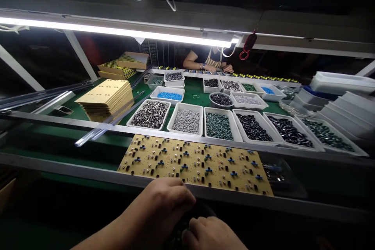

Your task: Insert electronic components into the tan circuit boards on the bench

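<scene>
My left hand (165,201) is low in the middle, its fingers curled downward and closed. Close by on the right is my right hand (212,233), also closed, with its fingers bent inward. Whatever either hand pinches is hidden in shadow. Between and below them a dark rounded rim (206,208) shows, with small dark-green pieces dimly visible under the left hand. Just beyond my hands, a tan circuit board panel (190,162) lies across the metal rails, fitted with rows of blue, black and silvery components.
White trays of small components (221,125) line the bench behind the board. A stack of bare tan boards (107,99) stands left, beside clear plastic tubes (108,123). Empty white trays (348,113) are piled right. Across the bench, a person's forearms (202,62) show under the lamp (117,31).
</scene>
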{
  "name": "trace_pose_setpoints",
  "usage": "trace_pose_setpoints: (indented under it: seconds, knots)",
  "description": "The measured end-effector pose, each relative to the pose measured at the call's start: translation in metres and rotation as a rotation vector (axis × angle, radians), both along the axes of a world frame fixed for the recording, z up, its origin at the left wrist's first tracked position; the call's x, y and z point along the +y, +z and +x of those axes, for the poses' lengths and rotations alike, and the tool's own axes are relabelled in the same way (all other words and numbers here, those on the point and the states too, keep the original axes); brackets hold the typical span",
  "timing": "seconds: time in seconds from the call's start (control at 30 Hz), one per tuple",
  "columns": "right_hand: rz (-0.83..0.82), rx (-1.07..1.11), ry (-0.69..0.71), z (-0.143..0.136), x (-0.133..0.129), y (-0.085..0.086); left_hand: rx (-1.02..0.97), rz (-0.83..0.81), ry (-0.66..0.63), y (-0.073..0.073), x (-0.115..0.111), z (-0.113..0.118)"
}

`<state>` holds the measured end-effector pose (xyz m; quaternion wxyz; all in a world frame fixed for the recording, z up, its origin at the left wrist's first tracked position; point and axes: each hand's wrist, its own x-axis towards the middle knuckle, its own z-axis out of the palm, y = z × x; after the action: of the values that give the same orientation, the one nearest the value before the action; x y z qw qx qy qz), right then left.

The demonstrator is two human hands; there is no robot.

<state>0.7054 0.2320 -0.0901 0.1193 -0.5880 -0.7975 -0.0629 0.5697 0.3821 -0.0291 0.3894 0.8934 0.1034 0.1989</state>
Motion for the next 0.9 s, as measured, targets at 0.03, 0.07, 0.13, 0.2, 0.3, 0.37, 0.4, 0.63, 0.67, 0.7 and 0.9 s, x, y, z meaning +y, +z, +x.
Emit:
trace_pose_setpoints:
  seconds: [0.03,0.07,0.13,0.2,0.3,0.37,0.4,0.63,0.67,0.7,0.9]
  knots:
    - [0.035,0.004,-0.012,-0.002,0.001,-0.008,-0.014,0.009,0.013,0.005,0.003,0.007]
    - [0.058,0.018,-0.016,-0.002,0.002,-0.012,-0.033,0.028,0.02,0.008,0.005,0.016]
    - [0.034,0.052,0.003,0.002,0.001,-0.013,-0.079,0.097,0.02,0.011,0.009,0.037]
    - [-0.04,0.129,-0.034,0.007,-0.003,-0.009,-0.109,0.21,0.002,0.01,0.011,0.063]
    - [-0.206,0.351,-0.161,0.01,-0.011,-0.012,-0.11,0.34,-0.051,0.005,0.011,0.101]
    - [-0.307,0.501,-0.235,0.008,-0.014,-0.022,-0.101,0.379,-0.094,0.002,0.011,0.122]
    - [-0.333,0.539,-0.266,0.005,-0.015,-0.028,-0.094,0.399,-0.114,0.001,0.011,0.13]
    - [-0.187,0.304,-0.416,-0.029,-0.002,-0.062,-0.028,0.5,-0.178,-0.006,0.012,0.148]
    - [-0.185,0.307,-0.427,-0.033,0.001,-0.064,-0.02,0.511,-0.177,-0.006,0.012,0.147]
    - [-0.187,0.31,-0.448,-0.036,0.003,-0.066,-0.013,0.523,-0.178,-0.005,0.011,0.147]
    - [-0.186,0.318,-0.562,-0.044,0.011,-0.072,0.01,0.589,-0.204,0.0,0.008,0.147]
